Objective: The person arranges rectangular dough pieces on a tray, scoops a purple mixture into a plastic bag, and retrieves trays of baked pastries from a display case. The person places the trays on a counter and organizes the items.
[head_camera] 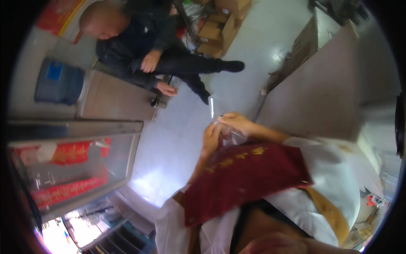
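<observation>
A clear plastic bag (pixel 235 137) is pinched between my two hands in front of my maroon apron (pixel 250 173). My left hand (pixel 210 137) grips it from the left, with the thumb and fingers close together. From the right, my right hand (pixel 237 122) holds the same plastic, its fingertips almost against the left ones. A thin, glossy part of the plastic stands up above the fingers and catches the light. Blur hides whether anything is inside the bag.
A seated person (pixel 139 47) in dark clothes has legs stretched across the tiled floor (pixel 168 127). Open cardboard boxes (pixel 215 35) stand behind. A blue water jug (pixel 59 81) sits at left, near a glass door (pixel 117 158). A large panel (pixel 314 92) rises at right.
</observation>
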A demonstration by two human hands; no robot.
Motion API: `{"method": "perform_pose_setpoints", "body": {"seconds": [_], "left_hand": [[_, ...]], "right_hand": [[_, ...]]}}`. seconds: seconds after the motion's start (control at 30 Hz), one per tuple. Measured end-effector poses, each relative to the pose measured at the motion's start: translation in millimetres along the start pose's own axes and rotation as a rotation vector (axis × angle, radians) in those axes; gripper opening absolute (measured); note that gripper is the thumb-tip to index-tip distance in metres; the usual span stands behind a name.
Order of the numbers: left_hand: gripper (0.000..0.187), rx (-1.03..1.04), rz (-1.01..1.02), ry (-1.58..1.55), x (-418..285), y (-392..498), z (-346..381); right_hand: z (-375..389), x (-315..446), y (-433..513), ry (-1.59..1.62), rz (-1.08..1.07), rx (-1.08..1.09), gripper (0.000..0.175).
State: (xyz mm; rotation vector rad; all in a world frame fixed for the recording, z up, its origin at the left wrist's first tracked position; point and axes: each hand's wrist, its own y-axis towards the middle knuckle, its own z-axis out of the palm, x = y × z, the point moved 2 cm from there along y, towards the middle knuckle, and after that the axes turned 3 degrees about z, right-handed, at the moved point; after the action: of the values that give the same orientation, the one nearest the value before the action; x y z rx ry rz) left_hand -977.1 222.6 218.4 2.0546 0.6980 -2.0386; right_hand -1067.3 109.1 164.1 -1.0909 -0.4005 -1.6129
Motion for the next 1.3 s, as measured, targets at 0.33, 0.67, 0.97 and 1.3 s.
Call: {"method": "perform_pose_setpoints", "body": {"seconds": [0.33, 0.67, 0.97, 1.3], "left_hand": [[0.027, 0.331, 0.061, 0.442, -8.3, 146.2, 942.9], [0.029, 0.649, 0.233, 1.07, -1.5, 150.4, 1817.6], [0.027, 0.705, 0.044, 0.707, -51.4, 269.3, 2355.6], [0.021, 0.696, -0.229, 0.142, -106.6, 445.0, 2839.0]], "right_hand": [[-791.4, 183.5, -595.5, 0.028, -0.359, -0.462, 0.017], [-1390.4, 348.3, -1138.3, -0.452, -0.47, -0.86, 0.012], [-1835.9, 520.1, -1443.1, -0.06, -0.346, -1.153, 0.018], [-2236.1, 756.6, -1648.5, -0.28, -0.156, -1.075, 0.026]]}}
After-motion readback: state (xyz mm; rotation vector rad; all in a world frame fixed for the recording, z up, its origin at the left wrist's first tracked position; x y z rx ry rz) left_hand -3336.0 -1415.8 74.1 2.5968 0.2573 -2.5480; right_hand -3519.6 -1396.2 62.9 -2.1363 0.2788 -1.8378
